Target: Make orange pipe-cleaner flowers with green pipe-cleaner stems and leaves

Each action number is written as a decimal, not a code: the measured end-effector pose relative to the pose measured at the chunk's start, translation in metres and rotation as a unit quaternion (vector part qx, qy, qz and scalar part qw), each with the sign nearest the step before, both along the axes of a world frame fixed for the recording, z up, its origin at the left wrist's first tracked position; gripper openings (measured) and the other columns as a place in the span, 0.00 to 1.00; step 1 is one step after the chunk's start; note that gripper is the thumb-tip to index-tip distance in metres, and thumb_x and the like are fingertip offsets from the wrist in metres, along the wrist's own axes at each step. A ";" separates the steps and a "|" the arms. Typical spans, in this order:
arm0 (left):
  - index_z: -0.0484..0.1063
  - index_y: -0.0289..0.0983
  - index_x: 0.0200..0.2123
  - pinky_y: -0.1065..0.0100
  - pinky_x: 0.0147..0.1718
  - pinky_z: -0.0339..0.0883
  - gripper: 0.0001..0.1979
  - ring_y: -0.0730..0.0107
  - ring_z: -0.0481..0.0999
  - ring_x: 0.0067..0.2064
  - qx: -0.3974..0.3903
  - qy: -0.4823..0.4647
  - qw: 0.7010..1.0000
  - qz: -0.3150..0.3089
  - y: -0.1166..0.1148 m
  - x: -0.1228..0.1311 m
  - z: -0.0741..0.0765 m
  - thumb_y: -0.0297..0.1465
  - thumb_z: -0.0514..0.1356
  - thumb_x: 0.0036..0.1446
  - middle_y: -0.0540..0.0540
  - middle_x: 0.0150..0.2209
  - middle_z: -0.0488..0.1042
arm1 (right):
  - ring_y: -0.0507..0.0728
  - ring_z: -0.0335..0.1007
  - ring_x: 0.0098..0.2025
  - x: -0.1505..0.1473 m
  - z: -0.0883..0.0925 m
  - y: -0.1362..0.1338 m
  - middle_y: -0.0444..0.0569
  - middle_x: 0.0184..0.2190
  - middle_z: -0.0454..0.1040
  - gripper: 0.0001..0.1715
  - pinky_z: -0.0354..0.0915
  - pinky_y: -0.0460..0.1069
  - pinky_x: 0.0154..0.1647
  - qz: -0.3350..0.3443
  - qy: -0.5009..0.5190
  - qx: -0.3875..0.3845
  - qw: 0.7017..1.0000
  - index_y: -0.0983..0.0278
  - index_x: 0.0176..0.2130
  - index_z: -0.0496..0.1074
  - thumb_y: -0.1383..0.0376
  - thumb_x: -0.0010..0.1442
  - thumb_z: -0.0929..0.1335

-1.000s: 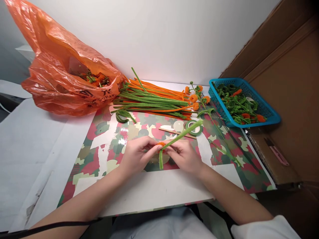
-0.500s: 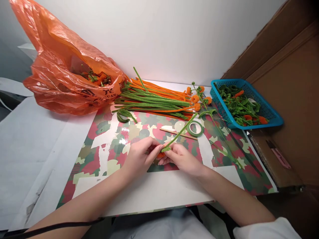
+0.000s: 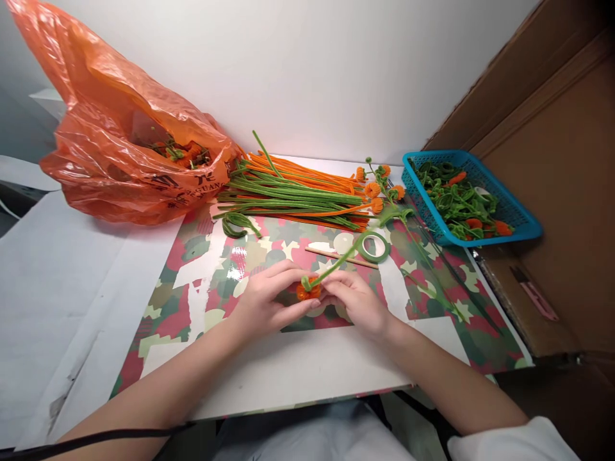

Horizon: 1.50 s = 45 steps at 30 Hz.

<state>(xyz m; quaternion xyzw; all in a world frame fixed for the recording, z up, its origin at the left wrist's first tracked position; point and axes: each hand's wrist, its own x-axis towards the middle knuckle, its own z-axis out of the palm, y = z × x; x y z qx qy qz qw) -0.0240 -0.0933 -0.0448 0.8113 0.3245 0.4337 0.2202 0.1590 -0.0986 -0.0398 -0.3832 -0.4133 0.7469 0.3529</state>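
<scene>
Fuzzy, matt orange piece (image 3: 307, 292); thin, glossy, crinkled plastic bag (image 3: 106, 168).

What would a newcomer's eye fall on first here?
Probably the big, shiny orange bag, which towers at the back left. Next might come the blue basket at the back right, with green and orange pieces in it. Front and centre, a small orange flower with a long green stem sits between the left fingers and the right fingers.
</scene>
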 end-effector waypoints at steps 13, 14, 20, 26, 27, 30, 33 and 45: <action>0.73 0.37 0.37 0.74 0.24 0.67 0.07 0.74 0.71 0.26 0.073 -0.010 0.997 0.008 -0.002 0.001 0.001 0.27 0.65 0.54 0.50 0.26 0.71 | 0.51 0.75 0.29 -0.001 0.001 -0.006 0.45 0.26 0.78 0.19 0.73 0.49 0.39 0.026 0.040 -0.097 0.994 0.65 0.30 0.78 0.51 0.49 0.75; 0.74 0.37 0.40 0.74 0.25 0.68 0.09 0.73 0.72 0.27 0.065 -0.006 0.998 -0.002 -0.002 0.000 0.001 0.27 0.65 0.54 0.49 0.28 0.71 | 0.51 0.75 0.29 0.000 0.001 -0.005 0.46 0.27 0.79 0.19 0.73 0.49 0.39 0.026 0.041 -0.113 0.992 0.65 0.31 0.79 0.51 0.48 0.76; 0.67 0.45 0.59 0.74 0.28 0.69 0.22 0.72 0.70 0.30 0.001 0.043 0.997 -0.069 0.002 -0.009 0.000 0.30 0.60 0.62 0.50 0.31 0.67 | 0.51 0.76 0.32 0.003 0.003 -0.001 0.47 0.31 0.79 0.20 0.73 0.50 0.41 0.033 0.055 -0.139 0.988 0.65 0.34 0.79 0.54 0.45 0.78; 0.59 0.47 0.64 0.77 0.28 0.66 0.27 0.74 0.68 0.30 0.005 0.068 0.992 -0.104 0.001 -0.010 -0.008 0.25 0.56 0.64 0.50 0.32 0.65 | 0.48 0.73 0.30 0.002 0.005 -0.003 0.44 0.27 0.76 0.15 0.71 0.45 0.39 0.040 0.046 -0.114 0.992 0.67 0.33 0.78 0.57 0.50 0.77; 0.58 0.46 0.64 0.76 0.28 0.66 0.27 0.74 0.68 0.30 0.005 0.069 0.992 -0.105 0.001 -0.010 -0.010 0.25 0.56 0.64 0.50 0.32 0.64 | 0.48 0.73 0.30 0.002 0.004 -0.003 0.44 0.27 0.76 0.15 0.70 0.45 0.38 0.039 0.042 -0.105 0.993 0.67 0.33 0.78 0.57 0.51 0.76; 0.59 0.45 0.64 0.76 0.28 0.65 0.25 0.73 0.67 0.30 0.011 0.074 0.992 -0.104 0.001 -0.010 -0.013 0.27 0.55 0.65 0.50 0.32 0.63 | 0.48 0.72 0.29 0.000 0.003 -0.004 0.44 0.26 0.75 0.16 0.69 0.45 0.36 0.032 0.033 -0.077 0.996 0.68 0.33 0.77 0.57 0.52 0.76; 0.61 0.42 0.63 0.76 0.27 0.65 0.23 0.74 0.67 0.30 0.007 0.080 0.992 -0.096 0.001 -0.009 -0.013 0.27 0.55 0.65 0.50 0.31 0.64 | 0.48 0.71 0.27 -0.003 0.004 -0.005 0.43 0.24 0.74 0.16 0.68 0.46 0.33 0.016 0.011 -0.049 0.999 0.67 0.31 0.74 0.57 0.52 0.75; 0.76 0.36 0.46 0.70 0.31 0.75 0.13 0.70 0.77 0.34 -0.199 -0.091 0.975 -0.022 -0.002 -0.003 0.002 0.24 0.59 0.59 0.43 0.37 0.74 | 0.53 0.76 0.36 -0.003 0.003 -0.008 0.47 0.34 0.79 0.11 0.73 0.49 0.40 -0.093 -0.068 0.143 0.983 0.62 0.37 0.78 0.57 0.59 0.70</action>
